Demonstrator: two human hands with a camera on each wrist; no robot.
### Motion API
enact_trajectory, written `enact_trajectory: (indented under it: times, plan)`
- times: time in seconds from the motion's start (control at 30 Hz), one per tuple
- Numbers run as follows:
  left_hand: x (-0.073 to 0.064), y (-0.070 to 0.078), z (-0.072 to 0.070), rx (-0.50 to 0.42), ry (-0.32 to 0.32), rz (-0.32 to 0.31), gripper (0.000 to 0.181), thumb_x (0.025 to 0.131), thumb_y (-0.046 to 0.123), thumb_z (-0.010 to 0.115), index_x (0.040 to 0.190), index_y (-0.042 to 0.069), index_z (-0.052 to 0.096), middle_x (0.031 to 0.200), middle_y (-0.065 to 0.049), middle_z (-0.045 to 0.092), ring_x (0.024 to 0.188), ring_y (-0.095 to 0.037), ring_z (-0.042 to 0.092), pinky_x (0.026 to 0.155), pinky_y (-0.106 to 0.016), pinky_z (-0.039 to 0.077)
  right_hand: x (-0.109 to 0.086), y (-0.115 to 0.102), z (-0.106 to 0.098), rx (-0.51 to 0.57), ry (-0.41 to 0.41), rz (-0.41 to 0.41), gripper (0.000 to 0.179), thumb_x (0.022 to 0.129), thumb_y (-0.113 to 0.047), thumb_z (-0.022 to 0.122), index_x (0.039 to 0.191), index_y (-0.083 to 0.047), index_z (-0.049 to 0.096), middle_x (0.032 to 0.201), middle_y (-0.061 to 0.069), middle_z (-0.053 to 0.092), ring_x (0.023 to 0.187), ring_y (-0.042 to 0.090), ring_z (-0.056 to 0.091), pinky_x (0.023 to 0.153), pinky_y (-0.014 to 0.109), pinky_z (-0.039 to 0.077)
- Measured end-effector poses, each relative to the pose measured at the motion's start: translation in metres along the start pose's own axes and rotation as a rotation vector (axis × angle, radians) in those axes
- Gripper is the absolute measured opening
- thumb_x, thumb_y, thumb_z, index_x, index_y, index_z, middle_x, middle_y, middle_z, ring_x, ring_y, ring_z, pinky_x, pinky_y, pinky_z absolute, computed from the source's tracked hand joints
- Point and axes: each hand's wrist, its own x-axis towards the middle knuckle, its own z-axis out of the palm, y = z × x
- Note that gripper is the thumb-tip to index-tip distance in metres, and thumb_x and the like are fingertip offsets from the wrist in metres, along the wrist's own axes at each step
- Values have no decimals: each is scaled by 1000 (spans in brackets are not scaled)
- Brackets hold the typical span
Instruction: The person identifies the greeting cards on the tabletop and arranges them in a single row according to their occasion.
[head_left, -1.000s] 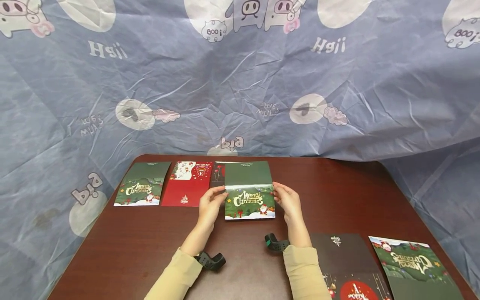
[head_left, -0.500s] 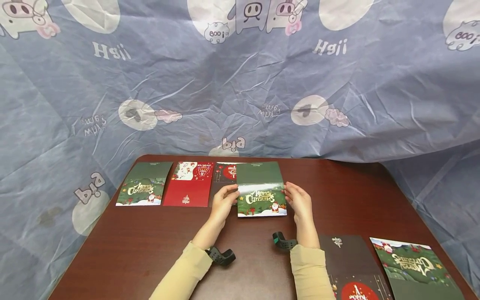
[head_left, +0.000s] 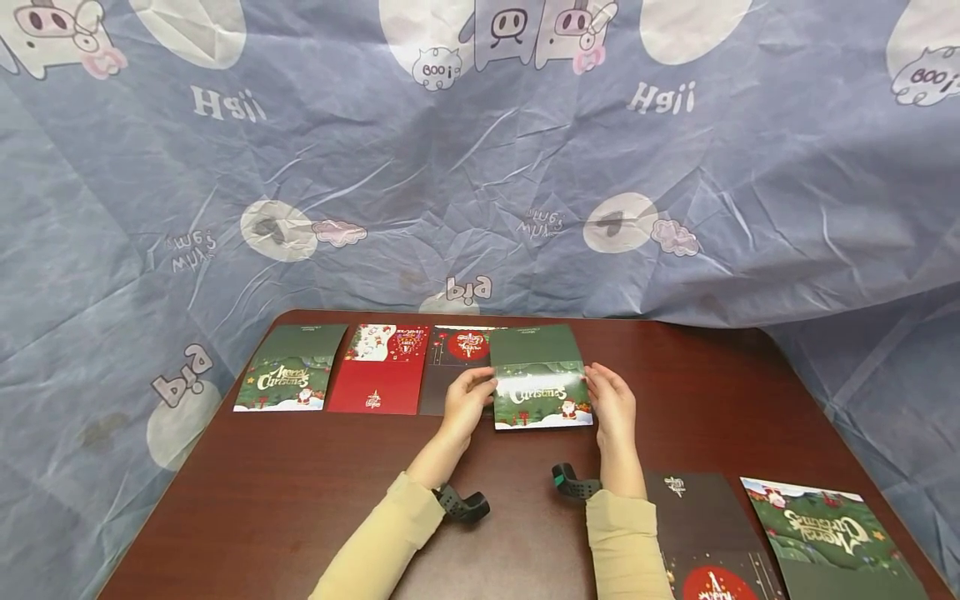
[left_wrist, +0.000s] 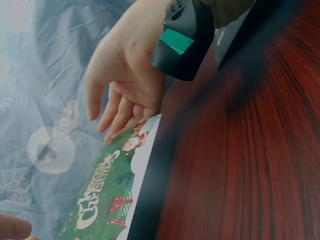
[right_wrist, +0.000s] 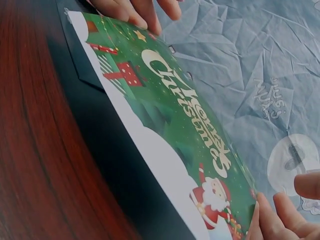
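A green Merry Christmas card point(head_left: 543, 407), unfolded with its fold running crosswise, lies between the two hands over the far middle of the table. The left hand point(head_left: 467, 403) pinches its left edge near the fold; the right hand point(head_left: 613, 405) pinches the right edge at the same height. In the right wrist view the near edge of the card point(right_wrist: 165, 120) stands above a dark shadow on the wood. From the left wrist, the right hand's fingers point(left_wrist: 117, 112) show along the card's far side. Partly behind the left hand lies a black-and-red Christmas card point(head_left: 447, 387).
A red card point(head_left: 377, 387) and another green card point(head_left: 288, 371) continue the row leftward on the brown table point(head_left: 247, 492). Toward the near right lie a dark card point(head_left: 701, 508) and a green card point(head_left: 825, 525). A blue printed cloth point(head_left: 420, 167) hangs behind.
Both hands have carried the green card to the right, uncovering more of the black-and-red card. The view has shifted slightly. The other cards have stayed in place.
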Motion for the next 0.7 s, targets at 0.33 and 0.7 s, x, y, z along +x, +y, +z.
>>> enact_trajectory:
  times: [0.33, 0.7]
  plan:
    - [8, -11, 12, -24, 7, -28, 30, 90, 6, 59, 117, -7, 58, 118, -20, 59, 100, -23, 59, 87, -44, 49, 19, 24, -13, 100, 31, -48, 53, 86, -28, 69, 128, 1, 54, 112, 1, 66, 103, 10, 57, 93, 24, 43]
    - [14, -11, 23, 16, -7, -21, 31, 88, 7, 60, 115, -8, 58, 111, -21, 62, 99, -30, 60, 82, -36, 51, 7, 4, -7, 64, 71, -22, 45, 94, -12, 55, 131, 10, 43, 130, 23, 50, 120, 29, 47, 104, 36, 35]
